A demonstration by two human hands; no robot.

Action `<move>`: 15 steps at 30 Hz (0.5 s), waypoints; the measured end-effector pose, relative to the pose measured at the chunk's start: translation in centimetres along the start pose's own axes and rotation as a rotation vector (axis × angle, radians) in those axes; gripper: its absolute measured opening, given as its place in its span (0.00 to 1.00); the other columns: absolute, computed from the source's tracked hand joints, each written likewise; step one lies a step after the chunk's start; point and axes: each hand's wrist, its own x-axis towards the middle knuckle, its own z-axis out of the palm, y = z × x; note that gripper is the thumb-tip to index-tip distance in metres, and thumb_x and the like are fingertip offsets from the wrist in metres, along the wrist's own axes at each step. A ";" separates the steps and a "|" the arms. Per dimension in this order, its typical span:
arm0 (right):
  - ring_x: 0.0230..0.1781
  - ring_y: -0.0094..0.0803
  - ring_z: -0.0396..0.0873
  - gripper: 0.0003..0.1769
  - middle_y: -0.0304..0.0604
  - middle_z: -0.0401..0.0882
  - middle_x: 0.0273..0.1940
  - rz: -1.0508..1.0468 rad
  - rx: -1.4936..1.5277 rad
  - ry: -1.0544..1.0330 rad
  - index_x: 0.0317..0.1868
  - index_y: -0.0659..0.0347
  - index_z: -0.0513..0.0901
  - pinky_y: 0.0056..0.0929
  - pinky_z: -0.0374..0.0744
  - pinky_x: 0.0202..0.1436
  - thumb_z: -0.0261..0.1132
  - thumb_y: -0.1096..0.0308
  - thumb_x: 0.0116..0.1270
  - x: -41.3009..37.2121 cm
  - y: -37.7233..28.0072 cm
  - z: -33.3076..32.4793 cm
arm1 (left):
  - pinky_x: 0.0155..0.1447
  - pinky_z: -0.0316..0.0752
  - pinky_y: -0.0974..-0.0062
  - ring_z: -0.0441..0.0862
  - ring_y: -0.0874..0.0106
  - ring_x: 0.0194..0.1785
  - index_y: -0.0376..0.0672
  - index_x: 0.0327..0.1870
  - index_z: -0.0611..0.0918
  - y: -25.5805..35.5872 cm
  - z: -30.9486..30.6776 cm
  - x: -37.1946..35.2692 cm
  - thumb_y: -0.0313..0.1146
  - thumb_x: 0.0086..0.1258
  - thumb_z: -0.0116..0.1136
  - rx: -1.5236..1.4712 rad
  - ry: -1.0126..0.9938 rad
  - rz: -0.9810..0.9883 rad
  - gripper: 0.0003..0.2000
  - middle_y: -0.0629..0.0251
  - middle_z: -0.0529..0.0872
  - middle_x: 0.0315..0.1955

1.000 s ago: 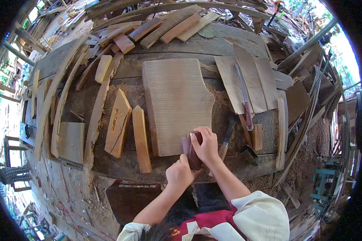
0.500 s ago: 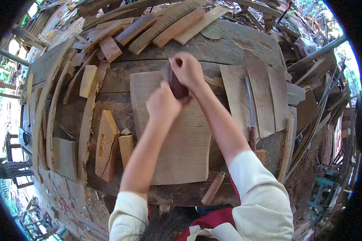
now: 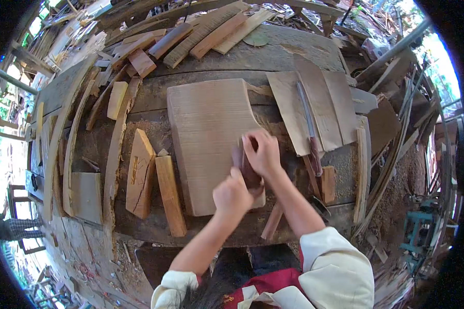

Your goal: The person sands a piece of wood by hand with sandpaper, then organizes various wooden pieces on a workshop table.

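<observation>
A thick pale wooden board (image 3: pixel 206 129) with a curved notch in its right edge lies flat on the workbench. Both my hands grip a dark brown block (image 3: pixel 248 172), slightly blurred, against the near right part of the board. My left hand (image 3: pixel 232 194) is closed around its near end, thumb up. Farther along, my right hand (image 3: pixel 263 152) curls over the other end, close to the notched edge. My fingers hide much of the block, so its exact kind cannot be made out.
Left of the board stand a wooden hand plane body (image 3: pixel 141 175) and a wood strip (image 3: pixel 171 195). On the right, a long-bladed tool (image 3: pixel 309 121) with a brown handle lies over thin brown sheets (image 3: pixel 340 103). Offcuts (image 3: pixel 206 36) line the far edge.
My hands have drawn the dark block from the far part of the board toward me and to the right. The camera view has shifted slightly.
</observation>
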 end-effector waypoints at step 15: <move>0.32 0.41 0.76 0.06 0.43 0.77 0.29 -0.049 0.028 -0.023 0.29 0.59 0.78 0.35 0.72 0.38 0.63 0.66 0.56 0.0 -1.3 -0.7 | 0.29 0.76 0.64 0.81 0.57 0.24 0.39 0.30 0.71 -0.5 -0.2 -0.8 0.59 0.39 0.69 -0.016 0.006 0.004 0.32 0.56 0.80 0.19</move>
